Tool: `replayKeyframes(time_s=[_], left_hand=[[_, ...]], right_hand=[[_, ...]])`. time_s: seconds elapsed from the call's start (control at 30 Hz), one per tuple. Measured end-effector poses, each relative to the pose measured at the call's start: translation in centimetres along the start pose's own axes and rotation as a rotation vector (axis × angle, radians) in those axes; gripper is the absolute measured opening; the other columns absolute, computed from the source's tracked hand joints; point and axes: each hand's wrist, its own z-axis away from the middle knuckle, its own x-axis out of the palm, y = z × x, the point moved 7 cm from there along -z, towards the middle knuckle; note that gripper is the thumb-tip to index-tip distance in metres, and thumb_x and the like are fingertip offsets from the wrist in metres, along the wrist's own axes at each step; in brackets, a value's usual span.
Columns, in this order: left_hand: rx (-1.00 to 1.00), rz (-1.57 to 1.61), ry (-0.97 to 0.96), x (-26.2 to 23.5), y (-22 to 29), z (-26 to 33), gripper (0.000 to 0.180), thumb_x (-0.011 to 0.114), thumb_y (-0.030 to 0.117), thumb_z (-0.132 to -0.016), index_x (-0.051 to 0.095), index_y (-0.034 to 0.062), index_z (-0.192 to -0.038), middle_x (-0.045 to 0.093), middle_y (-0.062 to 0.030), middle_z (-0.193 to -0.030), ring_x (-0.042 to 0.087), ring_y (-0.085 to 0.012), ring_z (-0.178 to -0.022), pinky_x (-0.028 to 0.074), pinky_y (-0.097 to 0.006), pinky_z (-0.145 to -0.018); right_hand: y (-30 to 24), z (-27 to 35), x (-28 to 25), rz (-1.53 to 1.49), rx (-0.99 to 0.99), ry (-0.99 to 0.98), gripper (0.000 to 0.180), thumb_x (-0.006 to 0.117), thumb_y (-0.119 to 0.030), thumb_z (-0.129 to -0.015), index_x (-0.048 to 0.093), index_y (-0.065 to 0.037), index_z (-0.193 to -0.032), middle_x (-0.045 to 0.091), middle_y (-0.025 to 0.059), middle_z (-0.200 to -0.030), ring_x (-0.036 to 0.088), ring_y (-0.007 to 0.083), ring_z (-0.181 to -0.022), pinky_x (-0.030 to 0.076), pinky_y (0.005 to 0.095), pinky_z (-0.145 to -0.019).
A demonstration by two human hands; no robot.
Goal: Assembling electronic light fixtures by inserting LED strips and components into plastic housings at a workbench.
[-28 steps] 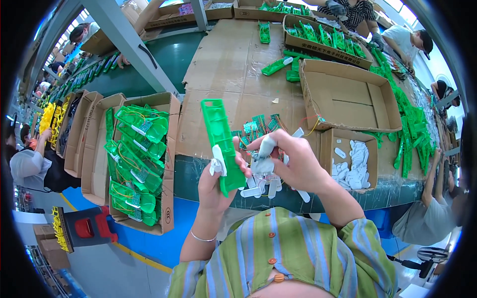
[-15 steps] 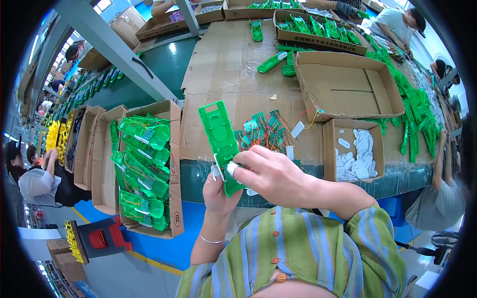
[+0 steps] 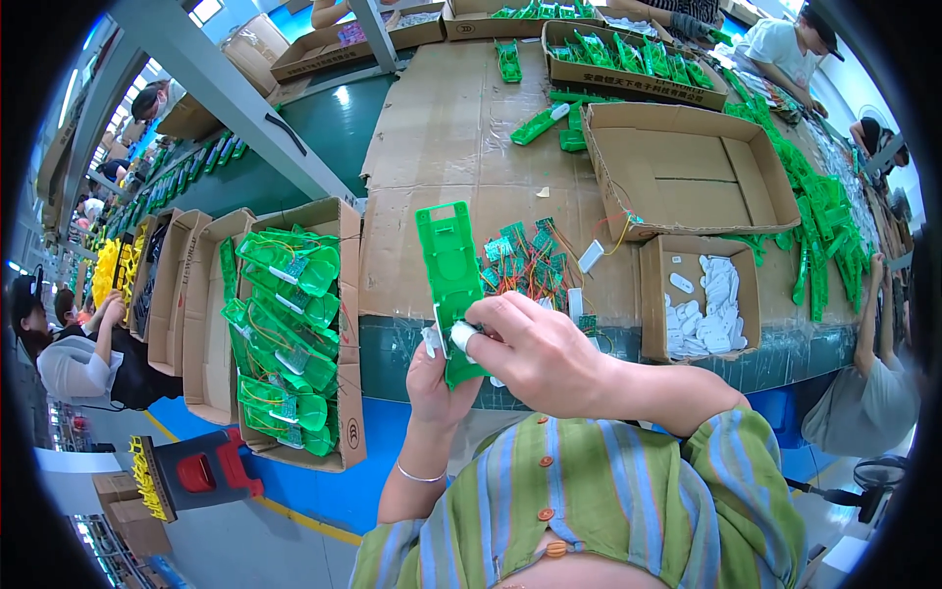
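Note:
My left hand point(image 3: 437, 388) grips the lower end of a long green plastic housing point(image 3: 449, 250), whose hollow, ribbed inside faces up. A narrow white strip shows along the housing's left edge by my thumb. Bent over the lower part of the housing, my right hand point(image 3: 540, 344) has its fingers closed in a pinch; what lies between them is hidden. White coverings wrap some fingertips on both hands. Just beyond my hands lies a pile of small green circuit boards point(image 3: 515, 257) with red and yellow wires. White rectangular pieces point(image 3: 591, 256) sit beside the pile.
To my left, a cardboard box point(image 3: 349, 393) holds green housings with wired boards. At right, a small carton point(image 3: 651, 294) contains white plastic pieces, with a large shallow carton point(image 3: 706, 157) behind it. More green housings point(image 3: 819, 216) are heaped at far right. Other people work around.
The housing has shifted slightly right and stands more upright in my left hand. My right fingers stay pinched at its lower part.

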Motion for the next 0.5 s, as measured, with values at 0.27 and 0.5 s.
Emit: replayKeyframes(time_s=[0.27,0.5], left_hand=[[-0.018,-0.035,-0.004,1.1,0.4,-0.7,0.044,0.042,0.029,-0.091,0.038,-0.0014,-0.123,0.051,-0.013,-0.117,0.053,-0.0217,-0.105,0.043,-0.035,-0.09],[0.069,0.004,0.035,1.1,0.0,-0.6,0.045,0.049,0.025,-0.089,0.037,0.0,-0.125,0.051,-0.0113,-0.116,0.053,-0.0216,-0.105,0.043,-0.035,-0.09]], right_hand=[[-0.3,-0.3,-1.5,-0.005,-0.032,0.026,0.023,0.06,-0.001,-0.062,0.055,0.004,-0.084,0.049,0.0129,-0.089,0.052,0.0242,-0.074,0.048,0.0312,-0.061],[-0.7,0.3,-1.0,0.063,-0.034,0.141,0.025,0.06,-0.004,-0.06,0.057,0.006,-0.083,0.051,0.0144,-0.089,0.054,0.0246,-0.072,0.048,0.031,-0.061]])
